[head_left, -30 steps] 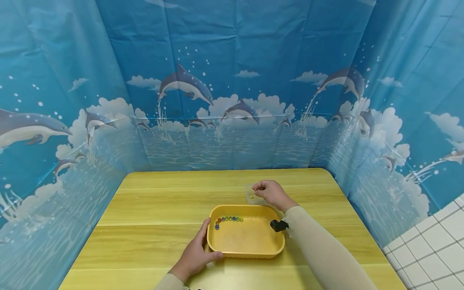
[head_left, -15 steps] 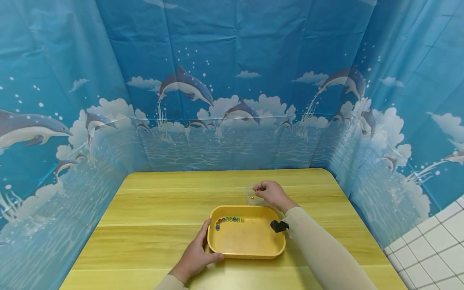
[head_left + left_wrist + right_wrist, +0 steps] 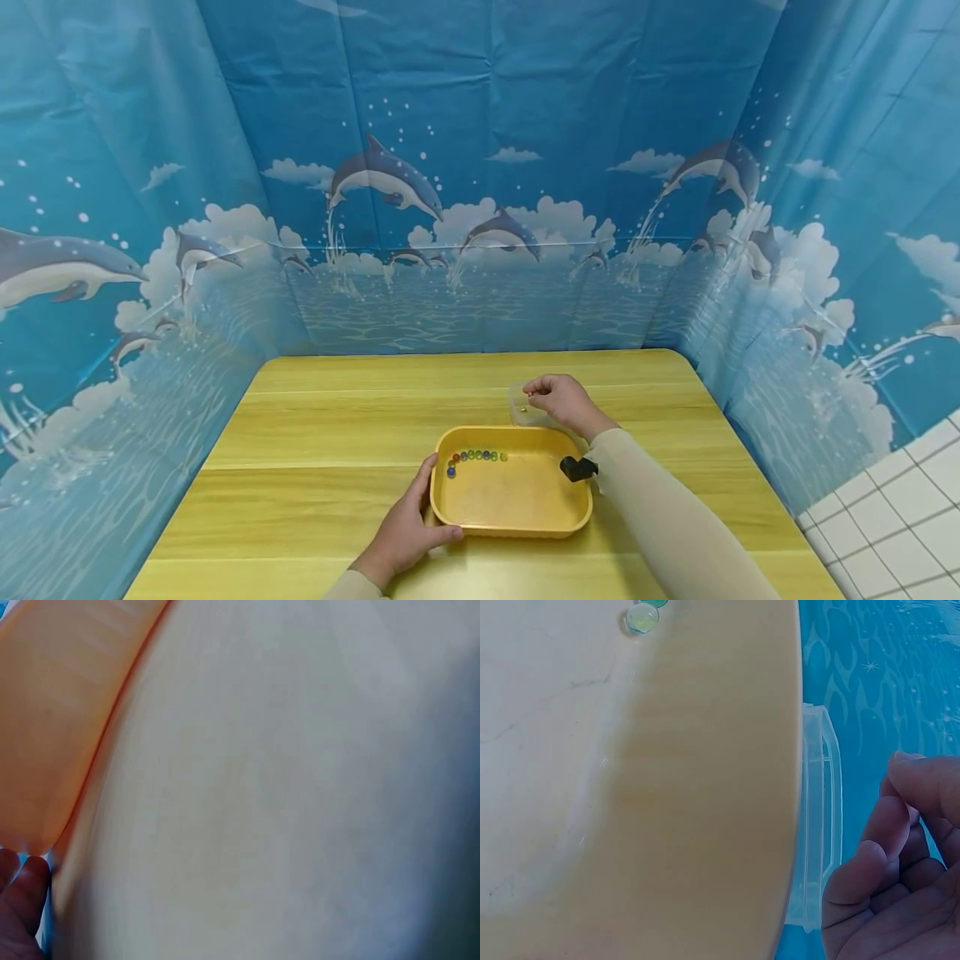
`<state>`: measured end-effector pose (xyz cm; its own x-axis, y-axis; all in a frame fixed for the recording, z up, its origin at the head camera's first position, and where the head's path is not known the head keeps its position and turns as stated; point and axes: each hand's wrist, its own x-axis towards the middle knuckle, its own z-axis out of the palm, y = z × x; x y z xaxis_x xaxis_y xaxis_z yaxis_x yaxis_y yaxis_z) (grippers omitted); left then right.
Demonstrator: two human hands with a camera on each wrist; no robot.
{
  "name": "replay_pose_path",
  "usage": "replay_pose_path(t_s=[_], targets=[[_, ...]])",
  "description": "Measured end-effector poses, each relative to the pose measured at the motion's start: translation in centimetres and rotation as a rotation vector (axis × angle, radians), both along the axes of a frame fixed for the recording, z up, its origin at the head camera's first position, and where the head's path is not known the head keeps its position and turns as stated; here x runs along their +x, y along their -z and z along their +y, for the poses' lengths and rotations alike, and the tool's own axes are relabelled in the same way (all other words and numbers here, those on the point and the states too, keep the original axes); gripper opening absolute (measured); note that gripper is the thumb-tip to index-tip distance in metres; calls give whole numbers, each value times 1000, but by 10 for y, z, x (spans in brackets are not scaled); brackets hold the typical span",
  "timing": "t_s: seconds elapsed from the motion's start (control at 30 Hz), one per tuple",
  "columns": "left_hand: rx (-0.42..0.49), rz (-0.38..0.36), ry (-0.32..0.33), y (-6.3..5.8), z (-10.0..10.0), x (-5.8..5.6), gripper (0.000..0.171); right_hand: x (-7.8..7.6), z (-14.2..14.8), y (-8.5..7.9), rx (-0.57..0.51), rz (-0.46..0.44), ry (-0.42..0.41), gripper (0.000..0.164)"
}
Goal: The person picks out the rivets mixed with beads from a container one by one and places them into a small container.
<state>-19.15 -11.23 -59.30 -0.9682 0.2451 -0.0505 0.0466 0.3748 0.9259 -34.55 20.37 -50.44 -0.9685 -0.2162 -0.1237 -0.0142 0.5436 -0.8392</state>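
My left hand (image 3: 405, 529) grips the left end of a yellow plastic tray (image 3: 517, 531), thumb on the near rim and fingers along the side. In the left wrist view, fingertips (image 3: 26, 892) touch the tray's wall (image 3: 60, 727). Several glass marbles (image 3: 478, 455) lie in a bent row along the tray's far and left walls. Beyond the tray my right hand (image 3: 566, 402) is above a clear plastic box (image 3: 517, 417), pinching a small reddish marble (image 3: 529, 394), mostly hidden by the fingers. A small yellowish marble (image 3: 523, 409) is in the box.
The tray and box stand on a yellow wood-grain table (image 3: 315, 450). A blue dolphin curtain (image 3: 480, 300) hangs behind and at both sides. A black wrist camera (image 3: 577, 468) on the right sleeve overhangs the tray's right part.
The scene has shifted very slightly in the head view. Both hands keep their places, and the marbles in the tray lie as before.
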Motion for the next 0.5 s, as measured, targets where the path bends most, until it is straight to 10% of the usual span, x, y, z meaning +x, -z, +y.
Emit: replay_pose_path(t_s=[0.5], targets=[[-12,-13,1,-3,0,1,124,2,-1,-1,-14,1,-9,28]])
